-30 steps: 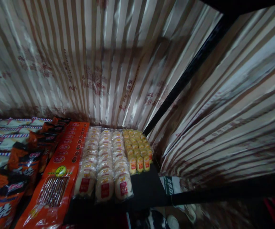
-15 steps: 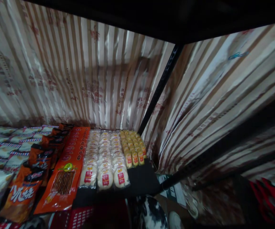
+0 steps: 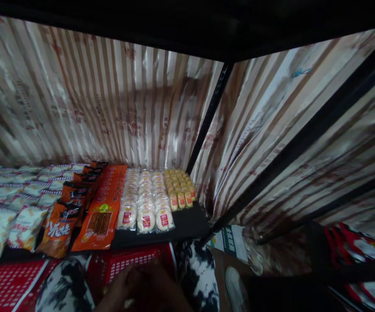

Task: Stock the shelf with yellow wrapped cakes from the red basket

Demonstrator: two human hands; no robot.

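Honestly, the dim light bugs me most. Nearest, the left hand (image 3: pixel 124 281) and right hand (image 3: pixel 158 279) sit close together, low between two knees in black-and-white patterned trousers (image 3: pixel 195 271). They're so dark and blurry I can't tell if either grip is spread, pressed together or pinching something. Right by them is a red basket (image 3: pixel 134 262), its mesh side just beyond the hands, so a sleeve or knuckle could snag on that rim if they came up carelessly. Knees are tight to it too, so one shift could shove it.

Next, the black shelf (image 3: pixel 190 221). The orange stick pouch (image 3: pixel 99 221) and the front orange-and-black bag (image 3: pixel 57 229) lie right about at its near edge; a knock from below might tip either off. Left of them, the white snack bags (image 3: pixel 27 225) are packed tight, so tugging one could drag its neighbours along. To the right, the round cracker packs (image 3: pixel 146 221) look slick and overlapped, and I'd bet a bump fans them out. Little yellow packs (image 3: pixel 181 190) sit farther right, near the dark post (image 3: pixel 208 121), easy to topple by the look of it. Farthest, the striped sheet (image 3: pixel 135 104) looks loose, so a poke back there might rumple it.
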